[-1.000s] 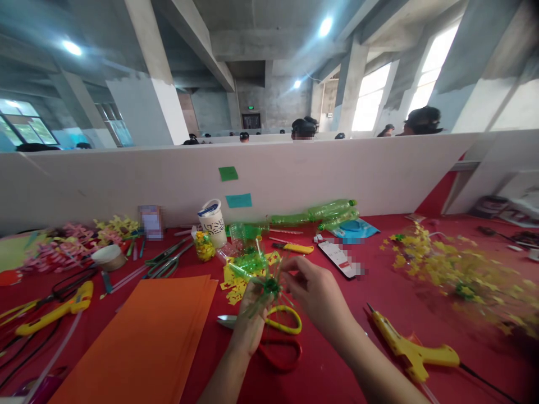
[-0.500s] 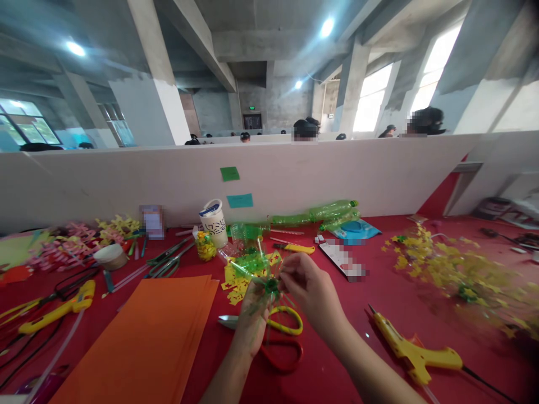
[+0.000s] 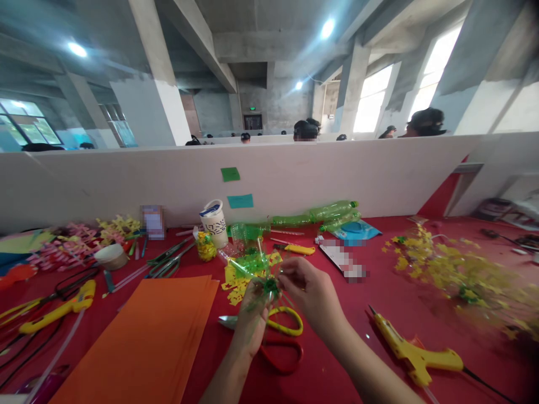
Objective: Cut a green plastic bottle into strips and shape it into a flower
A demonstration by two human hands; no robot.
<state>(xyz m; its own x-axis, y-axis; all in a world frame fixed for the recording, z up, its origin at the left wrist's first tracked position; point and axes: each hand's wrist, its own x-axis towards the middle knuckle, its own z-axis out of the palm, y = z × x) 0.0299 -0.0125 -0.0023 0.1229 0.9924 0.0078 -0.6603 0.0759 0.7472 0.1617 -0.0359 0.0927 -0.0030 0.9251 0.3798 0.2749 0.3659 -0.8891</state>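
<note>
My left hand (image 3: 253,308) is closed around a see-through green plastic bottle piece cut into strips, whose dark green centre (image 3: 270,287) faces up. Thin strips spread out from it above and below my fingers. On the right, my right hand (image 3: 309,283) pinches at one of the strips, with thumb and fingertips together. Beneath both hands lie scissors (image 3: 290,321) with a yellow and a red handle loop, their blade tip poking out left of my wrist. Just behind are yellow sheets with star cut-outs (image 3: 238,289).
Orange sheets (image 3: 138,342) lie to the left. A yellow glue gun (image 3: 415,348) rests at right, below yellow star sprigs (image 3: 455,269). Behind my hands stand a white cup (image 3: 217,227), green bottles (image 3: 332,211), a yellow cutter knife (image 3: 300,249) and a phone (image 3: 341,259).
My right hand has shifted very slightly beside the green plastic piece, its fingers still pinched. My left hand keeps its hold, and the table things stay as they were.
</note>
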